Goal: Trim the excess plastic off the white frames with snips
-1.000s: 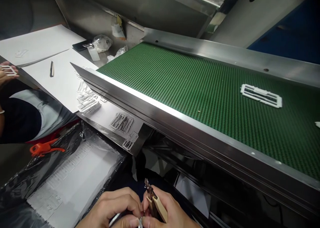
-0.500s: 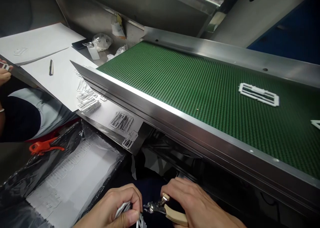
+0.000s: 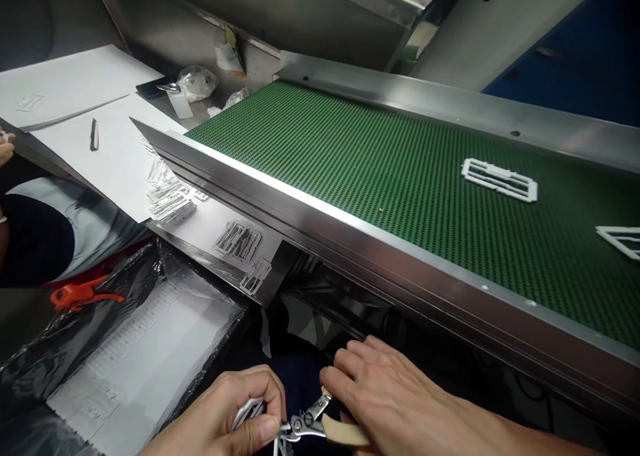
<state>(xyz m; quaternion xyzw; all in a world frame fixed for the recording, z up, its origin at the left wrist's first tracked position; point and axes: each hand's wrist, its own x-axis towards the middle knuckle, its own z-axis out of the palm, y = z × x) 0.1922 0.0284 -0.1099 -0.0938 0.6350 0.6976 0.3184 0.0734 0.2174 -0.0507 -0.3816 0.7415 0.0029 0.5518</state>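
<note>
My left hand (image 3: 243,413) is closed on white plastic frame parts (image 3: 246,411), pinched between thumb and curled fingers at the bottom of the view. My right hand (image 3: 373,393) grips a pair of nippers (image 3: 310,421) with cream handles, its palm turned down. The nippers' jaws touch or nearly touch the white part just beside my left fingertips; the exact contact is too small to tell. Most of the far handle is hidden under my right hand. In front of both hands runs a green conveyor belt (image 3: 320,156) carrying a white plastic frame (image 3: 500,179) and a second frame (image 3: 620,241) at the right edge.
A box lined with black plastic (image 3: 200,376) holds a white sheet; an orange-handled tool (image 3: 83,295) lies on its rim. White parts (image 3: 173,199) are piled on the table by the metal conveyor rail (image 3: 280,189). A knife (image 3: 94,135) lies farther left, near another person's hand (image 3: 6,151).
The nippers have moved left, up to the white part in my left hand, and their handles look more spread. The frames on the belt sit farther left in view, with more of the second one showing.
</note>
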